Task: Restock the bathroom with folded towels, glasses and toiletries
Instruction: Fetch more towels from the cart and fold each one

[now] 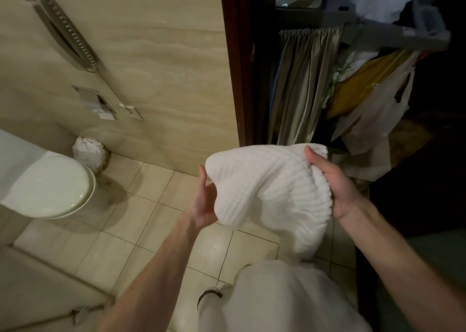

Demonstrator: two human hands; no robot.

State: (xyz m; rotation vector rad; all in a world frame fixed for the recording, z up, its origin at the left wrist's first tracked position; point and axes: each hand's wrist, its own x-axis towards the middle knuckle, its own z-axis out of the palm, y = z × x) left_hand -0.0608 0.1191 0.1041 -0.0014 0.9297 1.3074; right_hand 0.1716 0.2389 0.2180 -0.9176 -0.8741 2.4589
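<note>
White ribbed terry towel [264, 188], bunched, mid-air above beige tiled floor [151, 230], right of white toilet [50, 185]. Pinched at right edge by right hand [332, 188]; cupped at left by left hand [205, 201], fingers hidden, grip unclear. Likely risk: hanging lower fold slipping loose, touching floor.

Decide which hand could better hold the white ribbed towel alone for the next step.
Probably right: the right hand pinches the top edge of the white ribbed towel, thumb over it; the left hand only props its side, thumb straight.
</note>
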